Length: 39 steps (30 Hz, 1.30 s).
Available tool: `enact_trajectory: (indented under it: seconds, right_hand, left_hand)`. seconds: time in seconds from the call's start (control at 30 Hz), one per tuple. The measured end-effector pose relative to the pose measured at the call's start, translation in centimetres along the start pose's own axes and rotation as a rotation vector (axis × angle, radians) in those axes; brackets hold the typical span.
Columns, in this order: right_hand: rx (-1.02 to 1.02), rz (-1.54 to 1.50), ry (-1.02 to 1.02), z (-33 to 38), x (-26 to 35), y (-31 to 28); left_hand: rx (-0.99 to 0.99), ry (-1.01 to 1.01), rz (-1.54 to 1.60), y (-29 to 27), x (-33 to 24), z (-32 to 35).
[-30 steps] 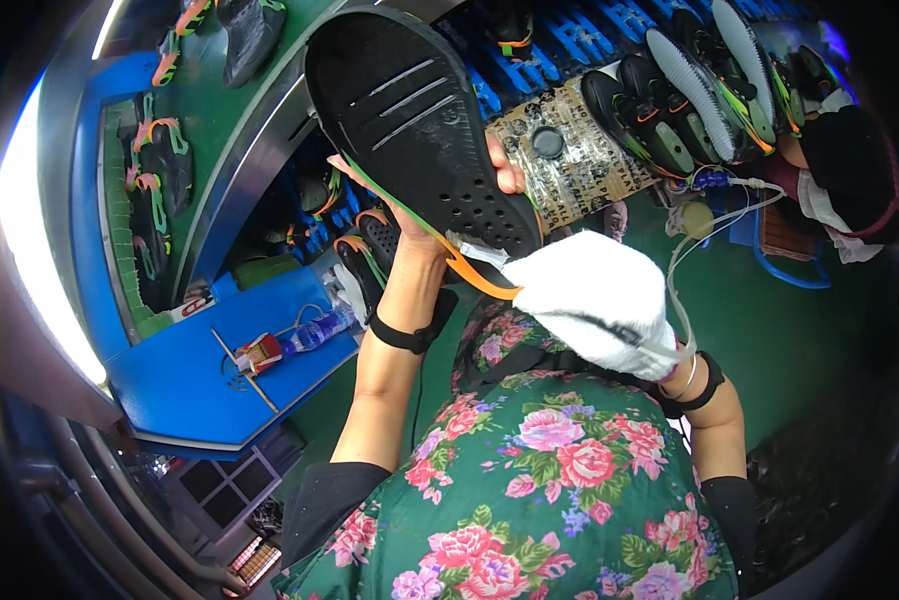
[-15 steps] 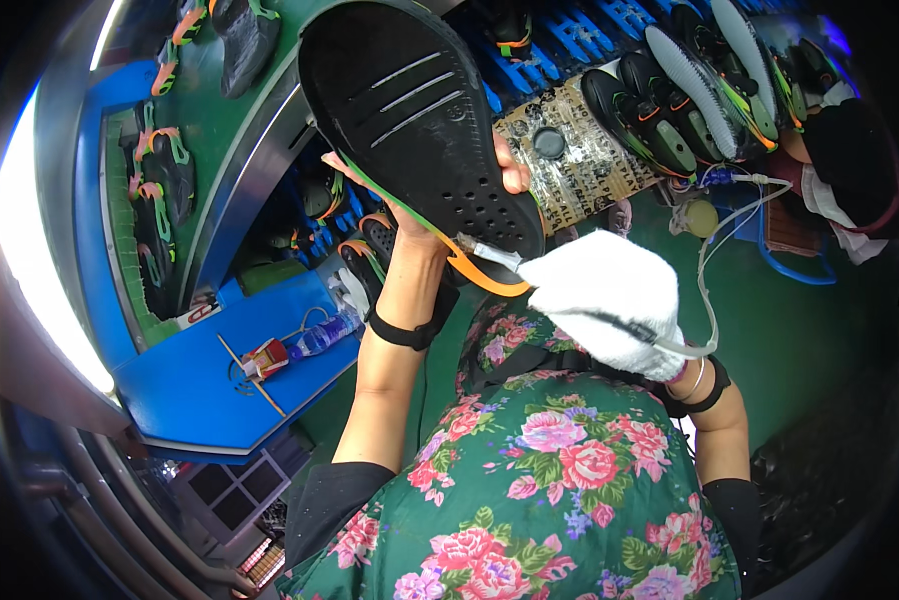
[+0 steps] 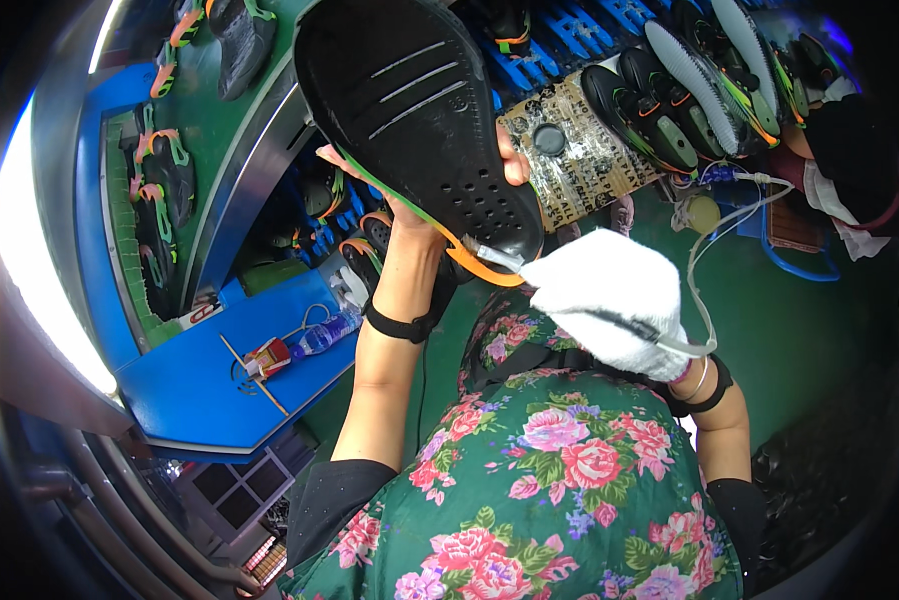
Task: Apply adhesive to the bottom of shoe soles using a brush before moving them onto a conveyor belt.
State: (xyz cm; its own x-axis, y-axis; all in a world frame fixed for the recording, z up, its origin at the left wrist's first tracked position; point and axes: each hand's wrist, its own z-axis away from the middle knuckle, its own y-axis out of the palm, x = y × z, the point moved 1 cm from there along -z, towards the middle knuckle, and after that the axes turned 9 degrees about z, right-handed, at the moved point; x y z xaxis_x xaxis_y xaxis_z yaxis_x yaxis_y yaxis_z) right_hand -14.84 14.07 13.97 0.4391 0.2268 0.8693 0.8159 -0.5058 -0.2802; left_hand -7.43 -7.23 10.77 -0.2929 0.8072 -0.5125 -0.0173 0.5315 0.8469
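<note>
A black shoe [image 3: 399, 120], with green and orange edging, is held up sole-side toward me, toe away. My bare left hand [image 3: 417, 217] grips it from beneath, fingertips showing at its right edge. My right hand [image 3: 609, 305], in a white glove, is closed round a brush [image 3: 497, 256] with a pale ferrule. The bristles touch the heel rim by the orange edging. A thin clear tube [image 3: 707, 300] runs from the gloved hand up to the right. The glove hides the brush's handle.
Left, a blue shelf [image 3: 189, 395] carries a plastic bottle [image 3: 329, 333] and a small red-and-white box [image 3: 267, 357]; beyond it, a green conveyor [image 3: 209, 130] bears shoe parts. Ahead, shoes [image 3: 654, 110] stand beside a taped cardboard piece [image 3: 579, 150] on a blue rack. Another person's dark sleeve [image 3: 844, 150] is at right.
The brush tip has shifted slightly right along the heel rim. The shoe and my left hand have moved a touch left and up.
</note>
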Motion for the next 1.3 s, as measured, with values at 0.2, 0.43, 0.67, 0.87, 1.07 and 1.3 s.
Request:
enact_trajectory:
  seconds: [0.2,0.43,0.67,0.87,1.07,1.3]
  right_hand:
    - [0.043,0.039,-0.102,0.5,0.0,0.9]
    - [-0.031,0.111,0.015,0.6,1.1,0.1]
    - [-0.013,0.104,0.040,2.0,0.4,0.7]
    - [-0.028,0.042,0.084,1.8,1.4,0.3]
    - [-0.059,-0.032,0.158,2.4,1.6,0.2]
    - [-0.166,0.015,0.158,2.8,0.5,-0.8]
  left_hand:
    - [-0.101,0.028,0.038,-0.1,0.0,0.8]
    - [-0.234,-0.074,0.093,-1.0,0.7,0.6]
    - [-0.034,-0.069,0.069,-2.1,1.3,0.4]
    - [-0.050,-0.120,0.151,-0.6,1.5,0.0]
    - [-0.028,-0.119,0.132,-1.3,2.1,0.4]
    - [-0.068,-0.129,0.168,0.1,2.6,0.3]
